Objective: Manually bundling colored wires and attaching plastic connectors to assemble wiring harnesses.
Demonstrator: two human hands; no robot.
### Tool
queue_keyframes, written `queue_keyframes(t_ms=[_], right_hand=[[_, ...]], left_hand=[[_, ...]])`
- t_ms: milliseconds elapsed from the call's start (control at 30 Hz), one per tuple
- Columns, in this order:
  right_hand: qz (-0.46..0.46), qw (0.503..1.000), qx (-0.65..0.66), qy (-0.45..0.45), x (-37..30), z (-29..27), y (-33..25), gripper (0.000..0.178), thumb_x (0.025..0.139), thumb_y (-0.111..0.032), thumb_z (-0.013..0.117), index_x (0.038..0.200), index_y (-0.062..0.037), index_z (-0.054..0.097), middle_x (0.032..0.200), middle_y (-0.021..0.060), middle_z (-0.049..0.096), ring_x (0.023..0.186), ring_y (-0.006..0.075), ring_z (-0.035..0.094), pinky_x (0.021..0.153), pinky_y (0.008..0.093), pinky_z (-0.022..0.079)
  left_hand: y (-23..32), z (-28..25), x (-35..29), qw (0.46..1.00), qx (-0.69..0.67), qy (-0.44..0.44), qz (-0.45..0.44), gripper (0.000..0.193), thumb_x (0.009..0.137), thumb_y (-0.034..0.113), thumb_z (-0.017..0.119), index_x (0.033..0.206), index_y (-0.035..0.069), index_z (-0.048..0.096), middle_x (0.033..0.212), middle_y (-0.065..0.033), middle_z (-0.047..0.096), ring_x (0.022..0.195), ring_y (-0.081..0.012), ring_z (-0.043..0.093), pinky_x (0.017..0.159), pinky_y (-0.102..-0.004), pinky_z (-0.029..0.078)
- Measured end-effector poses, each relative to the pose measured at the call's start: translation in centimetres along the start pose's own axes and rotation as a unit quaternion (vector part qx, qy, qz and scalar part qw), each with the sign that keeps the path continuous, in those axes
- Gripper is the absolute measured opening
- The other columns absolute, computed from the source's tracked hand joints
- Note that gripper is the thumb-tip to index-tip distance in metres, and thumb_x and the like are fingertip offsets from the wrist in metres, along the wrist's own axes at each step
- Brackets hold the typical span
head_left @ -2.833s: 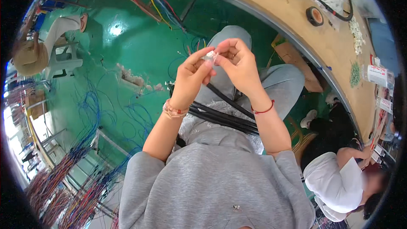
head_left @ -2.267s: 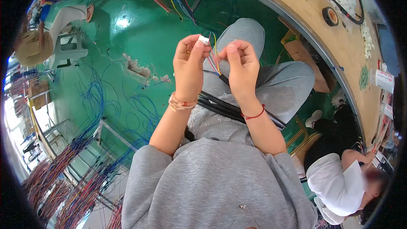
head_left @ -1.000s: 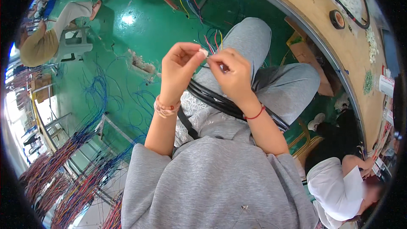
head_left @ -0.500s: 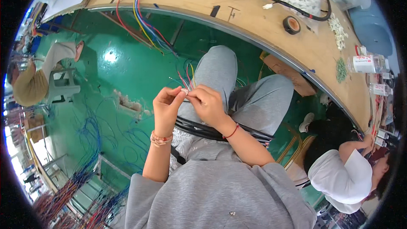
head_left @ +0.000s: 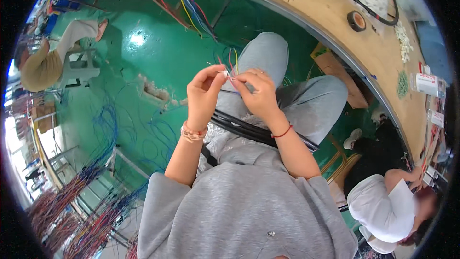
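Note:
Over my lap, my left hand (head_left: 204, 88) pinches a small white plastic connector (head_left: 225, 73) between thumb and fingertips. My right hand (head_left: 257, 91) is close beside it, thumb and forefinger closed on a thin wire (head_left: 232, 78) at the connector; its colour is hard to make out. Several loose wire ends, red, yellow and dark (head_left: 235, 57), fan out just beyond my fingertips. Across my thighs, below both wrists, lies a thick black sheathed cable bundle (head_left: 247, 128).
A wooden worktable (head_left: 316, 7) curves ahead and right, with a tape roll (head_left: 356, 20), white connectors (head_left: 403, 43) and green small parts (head_left: 402, 85). Coloured wires (head_left: 184, 2) hang over its edge. One person (head_left: 383, 206) sits right, another (head_left: 43, 67) far left. Wire bundles (head_left: 81, 216) lie lower left.
The whole view has shifted, so the table sits higher. My fingertips have drawn slightly apart, and more of the white connector shows between them.

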State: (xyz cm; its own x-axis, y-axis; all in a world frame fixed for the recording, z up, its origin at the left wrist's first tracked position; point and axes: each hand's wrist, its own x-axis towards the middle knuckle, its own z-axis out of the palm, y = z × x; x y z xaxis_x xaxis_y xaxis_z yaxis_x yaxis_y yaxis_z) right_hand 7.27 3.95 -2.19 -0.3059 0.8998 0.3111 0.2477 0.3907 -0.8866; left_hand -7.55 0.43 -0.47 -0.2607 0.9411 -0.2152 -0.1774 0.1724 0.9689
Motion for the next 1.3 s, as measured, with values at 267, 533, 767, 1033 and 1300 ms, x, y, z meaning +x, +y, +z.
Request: queue_keyframes(t_ms=[267, 533, 767, 1033, 1300], right_hand=[[-0.064, 0.91, -0.291, 0.286, 4.2, -10.6, -0.5, 0.023, 0.072, -0.001, 0.056, 0.095, -0.005, 0.059, 0.09, 0.0081, 0.058, 0.078, 0.0203, 0.055, 0.07, 0.0309, 0.044], [0.094, 0.839, -0.488, 0.221, 7.1, -19.4, -0.4, 0.025, 0.078, -0.018, 0.056, 0.101, -0.0073, 0.057, 0.106, 0.0192, 0.049, 0.105, 0.032, 0.045, 0.086, 0.0385, 0.038], [0.046, 0.986, -0.14, 0.079, 2.3, -11.1, -3.3, 0.018, 0.069, -0.009, 0.068, 0.084, -0.0044, 0.06, 0.081, 0.0021, 0.05, 0.062, 0.009, 0.042, 0.055, 0.0201, 0.034], [0.146, 0.989, 0.004, -0.029, -1.6, -4.2, -3.3, 0.016, 0.068, -0.007, 0.068, 0.081, -0.0036, 0.06, 0.079, 0.0013, 0.047, 0.063, 0.0095, 0.039, 0.055, 0.0213, 0.033], [0.176, 0.957, 0.229, 0.031, -2.2, -2.4, -3.2, 0.022, 0.069, -0.003, 0.067, 0.087, -0.0026, 0.054, 0.097, 0.0033, 0.049, 0.087, 0.0107, 0.048, 0.072, 0.023, 0.039]], left_hand=[[1.3, -1.1, -1.5, 0.991, 0.001, -0.117, -0.072, 0.008, 0.081, -0.001, 0.05, 0.088, 0.0, 0.054, 0.087, -0.0047, 0.058, 0.073, -0.0088, 0.053, 0.067, -0.0217, 0.043], [1.7, 1.0, -1.5, 0.969, 0.004, -0.243, -0.052, 0.015, 0.083, 0.0, 0.045, 0.092, 0.001, 0.057, 0.085, -0.0034, 0.057, 0.072, -0.0086, 0.05, 0.066, -0.0218, 0.041], [1.8, 2.8, -1.4, 0.991, 0.021, -0.122, 0.04, 0.02, 0.081, 0.001, 0.05, 0.098, 0.003, 0.061, 0.089, -0.0032, 0.049, 0.072, -0.0084, 0.048, 0.065, -0.021, 0.039], [0.1, 2.6, -1.3, 0.987, 0.1, -0.093, 0.08, 0.022, 0.071, 0.001, 0.066, 0.093, 0.002, 0.062, 0.091, -0.0045, 0.051, 0.079, -0.0098, 0.05, 0.068, -0.0214, 0.041], [-0.1, 1.6, -0.9, 0.98, 0.088, -0.108, 0.139, 0.014, 0.069, -0.004, 0.065, 0.082, 0.002, 0.063, 0.083, -0.0049, 0.053, 0.079, -0.0118, 0.05, 0.068, -0.0223, 0.041]])
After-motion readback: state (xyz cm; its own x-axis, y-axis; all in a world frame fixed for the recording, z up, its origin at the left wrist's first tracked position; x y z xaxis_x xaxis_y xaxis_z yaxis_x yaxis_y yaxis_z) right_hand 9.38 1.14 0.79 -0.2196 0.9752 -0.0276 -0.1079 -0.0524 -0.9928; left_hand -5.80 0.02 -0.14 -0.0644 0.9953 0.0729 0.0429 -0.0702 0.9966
